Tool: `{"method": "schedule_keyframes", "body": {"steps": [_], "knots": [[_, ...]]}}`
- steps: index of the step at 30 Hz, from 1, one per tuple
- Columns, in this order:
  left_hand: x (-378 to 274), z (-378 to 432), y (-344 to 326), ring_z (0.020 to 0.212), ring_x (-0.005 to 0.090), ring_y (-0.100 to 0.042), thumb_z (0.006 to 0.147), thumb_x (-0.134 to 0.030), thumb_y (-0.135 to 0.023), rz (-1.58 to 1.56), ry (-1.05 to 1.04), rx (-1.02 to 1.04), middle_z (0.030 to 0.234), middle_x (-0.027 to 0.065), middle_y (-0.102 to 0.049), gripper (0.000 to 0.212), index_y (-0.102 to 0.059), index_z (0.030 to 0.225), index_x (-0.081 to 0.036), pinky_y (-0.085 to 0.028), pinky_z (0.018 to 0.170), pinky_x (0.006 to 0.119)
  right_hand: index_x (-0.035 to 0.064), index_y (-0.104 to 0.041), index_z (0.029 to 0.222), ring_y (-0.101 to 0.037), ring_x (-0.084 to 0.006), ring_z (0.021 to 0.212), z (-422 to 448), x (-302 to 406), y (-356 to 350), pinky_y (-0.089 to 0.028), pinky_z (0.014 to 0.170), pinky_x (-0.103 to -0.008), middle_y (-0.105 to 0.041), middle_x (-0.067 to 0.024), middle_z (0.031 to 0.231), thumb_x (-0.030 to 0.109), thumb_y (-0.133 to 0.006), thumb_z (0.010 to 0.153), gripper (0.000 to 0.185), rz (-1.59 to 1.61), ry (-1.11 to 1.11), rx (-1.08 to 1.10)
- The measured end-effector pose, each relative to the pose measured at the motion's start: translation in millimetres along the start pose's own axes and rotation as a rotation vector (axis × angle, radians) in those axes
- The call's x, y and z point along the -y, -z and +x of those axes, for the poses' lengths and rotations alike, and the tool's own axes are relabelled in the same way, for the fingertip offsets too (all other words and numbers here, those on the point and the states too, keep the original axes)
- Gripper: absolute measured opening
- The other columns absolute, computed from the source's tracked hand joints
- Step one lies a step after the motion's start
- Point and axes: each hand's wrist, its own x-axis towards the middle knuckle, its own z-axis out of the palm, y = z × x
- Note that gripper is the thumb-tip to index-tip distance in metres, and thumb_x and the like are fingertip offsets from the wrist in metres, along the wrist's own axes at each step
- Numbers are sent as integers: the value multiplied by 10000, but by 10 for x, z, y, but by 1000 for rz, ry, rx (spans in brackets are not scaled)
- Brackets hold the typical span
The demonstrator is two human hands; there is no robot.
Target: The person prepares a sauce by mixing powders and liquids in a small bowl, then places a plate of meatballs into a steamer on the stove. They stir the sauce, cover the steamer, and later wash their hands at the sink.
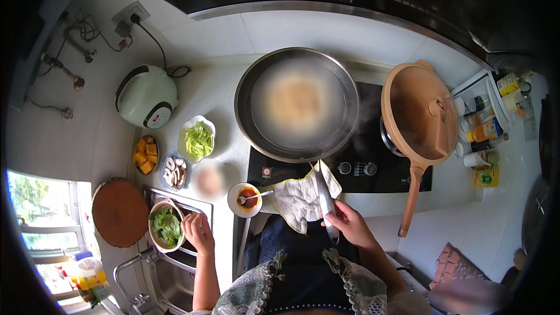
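My right hand [351,224] grips the long metal handle [326,197] of a large frying pan [245,109] with a textured inner wall. Pale brown food inside is blurred. Whether the pan rests on its burner cannot be told. A crumpled white cloth [291,199] lies beside the handle at the counter's front edge. My left hand [200,232], its fingers curled, is at the right rim of a pale oval bowl [153,238] of leafy greens [166,226]. Whether the fingers hold anything is unclear. Right of that bowl sits a white bowl of red-brown sauce [248,194] with a spoon [256,197].
A lidded orange-brown pan [418,113] stands on the right of the black cooktop [380,181], its handle jutting forward. On the left are cut green stalks [199,140], sliced mushrooms [173,173], pumpkin chunks [145,155], a rice cooker [146,96], a round board [120,212] and a sink [175,280].
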Motion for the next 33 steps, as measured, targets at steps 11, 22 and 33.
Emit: {"method": "schedule_keyframes", "body": {"steps": [11,22,33], "knots": [[-163,1247,-189,1006,294,-548,815,-36,-603,-70,-211,-72,1031,100,-613,255,-583,1069,-29,-403,899,409,21,-517,1250,-619,-155,904,1,447,276,-495,775,-268,-629,-108,1074,113,-534,941,324,-181,344,-515],[-111,1214,-243,855,238,-531,759,-44,-699,-67,-164,46,888,49,-590,200,-645,946,-90,-409,794,382,18,-593,789,-446,-118,655,207,925,357,-377,577,-238,-506,-22,779,51,-700,796,112,-814,637,-1041],[-329,2230,-496,779,282,-536,765,-20,-673,-225,-174,91,829,92,-602,142,-655,904,-44,-435,726,377,83,-656,779,-526,-253,850,857,1376,483,-388,752,-387,-544,-51,812,174,-715,756,111,-1282,719,-944]]}}
